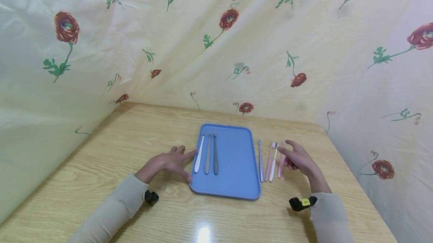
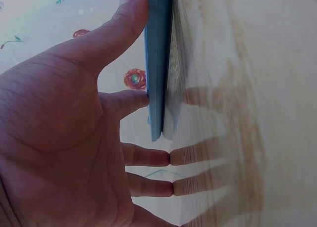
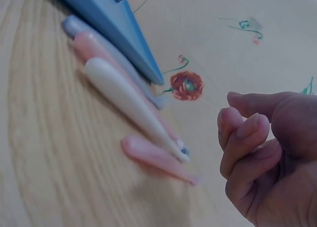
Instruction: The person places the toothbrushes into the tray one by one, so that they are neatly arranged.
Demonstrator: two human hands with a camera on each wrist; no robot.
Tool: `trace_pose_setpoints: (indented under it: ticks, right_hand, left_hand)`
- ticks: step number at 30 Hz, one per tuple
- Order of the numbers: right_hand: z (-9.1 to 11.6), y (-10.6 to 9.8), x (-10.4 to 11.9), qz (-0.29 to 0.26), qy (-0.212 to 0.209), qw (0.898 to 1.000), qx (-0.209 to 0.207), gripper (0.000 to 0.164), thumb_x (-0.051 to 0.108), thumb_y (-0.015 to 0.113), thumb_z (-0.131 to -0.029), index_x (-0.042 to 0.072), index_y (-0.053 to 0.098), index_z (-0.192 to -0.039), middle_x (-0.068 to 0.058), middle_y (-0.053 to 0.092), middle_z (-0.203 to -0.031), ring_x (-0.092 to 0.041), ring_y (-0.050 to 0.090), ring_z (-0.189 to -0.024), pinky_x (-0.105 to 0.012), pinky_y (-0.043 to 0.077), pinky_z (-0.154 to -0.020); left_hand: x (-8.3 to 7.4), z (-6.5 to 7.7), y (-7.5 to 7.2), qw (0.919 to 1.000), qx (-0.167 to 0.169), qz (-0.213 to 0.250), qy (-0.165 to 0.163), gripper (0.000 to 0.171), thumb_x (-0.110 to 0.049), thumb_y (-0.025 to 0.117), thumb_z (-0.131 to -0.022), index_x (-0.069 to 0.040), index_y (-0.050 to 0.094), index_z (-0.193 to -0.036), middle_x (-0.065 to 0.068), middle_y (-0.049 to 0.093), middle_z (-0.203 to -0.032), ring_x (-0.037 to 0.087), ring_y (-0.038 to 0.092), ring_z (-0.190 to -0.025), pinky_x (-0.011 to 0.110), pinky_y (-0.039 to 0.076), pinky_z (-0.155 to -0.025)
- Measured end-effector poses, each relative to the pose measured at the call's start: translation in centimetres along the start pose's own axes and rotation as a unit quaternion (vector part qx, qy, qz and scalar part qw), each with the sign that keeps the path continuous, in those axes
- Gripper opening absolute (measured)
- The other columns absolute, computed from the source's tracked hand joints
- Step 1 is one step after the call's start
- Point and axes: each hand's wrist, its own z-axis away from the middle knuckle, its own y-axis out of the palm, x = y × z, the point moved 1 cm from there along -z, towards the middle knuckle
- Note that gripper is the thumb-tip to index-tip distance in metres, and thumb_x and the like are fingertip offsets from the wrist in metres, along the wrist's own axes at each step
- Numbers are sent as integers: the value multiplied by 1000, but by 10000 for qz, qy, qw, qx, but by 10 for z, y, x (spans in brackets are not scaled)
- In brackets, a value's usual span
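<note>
- Tray [image 1: 235,175] holds three brushes [image 1: 208,159].
- Left hand [image 1: 171,161], fingers apart, touches its edge.
- Right hand [image 1: 300,159], fingers curled in, is near four brushes [image 1: 273,166] on the bench [image 1: 243,218].

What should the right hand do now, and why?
Maybe lower the right hand and pick up the pink toothbrush nearest it: that hand is empty and close by, while three toothbrushes already lie on the blue tray and the left hand touches its edge.

No lettering I can read
The yellow label [image 1: 305,202] on the black right wrist camera [image 1: 295,204] bears dark marks too small to make out.
</note>
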Motion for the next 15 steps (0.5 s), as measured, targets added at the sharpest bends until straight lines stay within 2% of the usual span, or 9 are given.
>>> trace_pose_setpoints:
  ticks: [15]
  right_hand:
    - [-2,7,-19,99,395,9991,128,82,36,47,-106,-7,-1,-157,9,57,-59,-4,48,-49,-21,37,-46]
  left_hand:
    - [-1,1,-1,10000,8,-14,24,108,-59,78,-77,-26,20,-161,25,19,-163,46,23,-147,71,40,-100]
